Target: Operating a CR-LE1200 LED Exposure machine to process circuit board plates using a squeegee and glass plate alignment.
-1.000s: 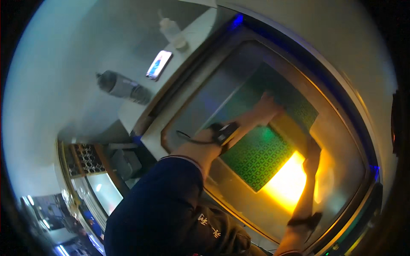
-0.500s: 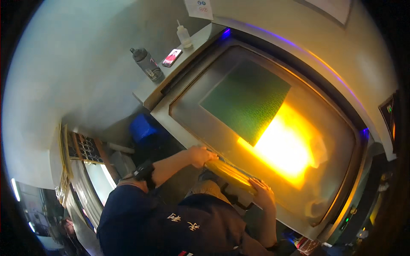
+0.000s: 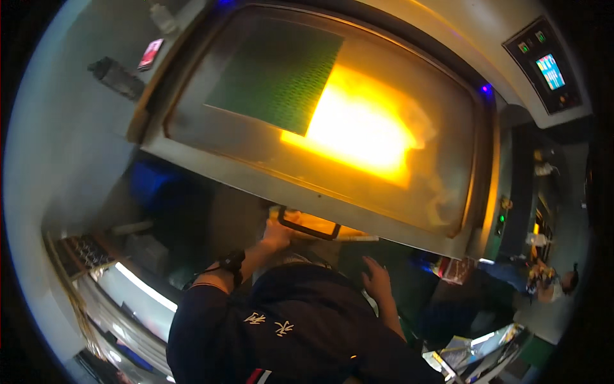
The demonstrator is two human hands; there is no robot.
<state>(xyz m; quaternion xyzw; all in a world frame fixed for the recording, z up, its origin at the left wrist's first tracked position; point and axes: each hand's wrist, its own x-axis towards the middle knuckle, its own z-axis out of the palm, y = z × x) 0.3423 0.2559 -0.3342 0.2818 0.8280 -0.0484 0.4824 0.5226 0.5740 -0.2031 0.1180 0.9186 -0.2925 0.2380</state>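
My left hand (image 3: 279, 232) is closed at the left end of a yellow sheet (image 3: 325, 225), just below the machine's front edge. A black bar handle (image 3: 309, 228) crosses in front of that sheet and hides part of it. My right hand (image 3: 377, 280) is off the sheet, lower and to the right, fingers apart with nothing in them. Ahead, a green panel (image 3: 272, 77) with a fine repeated pattern lies on the machine's framed glassy bed (image 3: 243, 150). Beside the panel, a bright yellow light (image 3: 364, 128) shines through the bed.
A phone (image 3: 150, 54), a dark drinking bottle (image 3: 116, 78) and a squeeze bottle (image 3: 163, 18) are at the left ledge. A control panel with a screen (image 3: 551, 71) is at the upper right. Another person (image 3: 556, 288) is far right. A blue object (image 3: 150, 182) sits lower left.
Both hands held the yellow sheet before; my right hand has let go and drawn back. The sheet is now lower, behind the handle. My view has shifted right.
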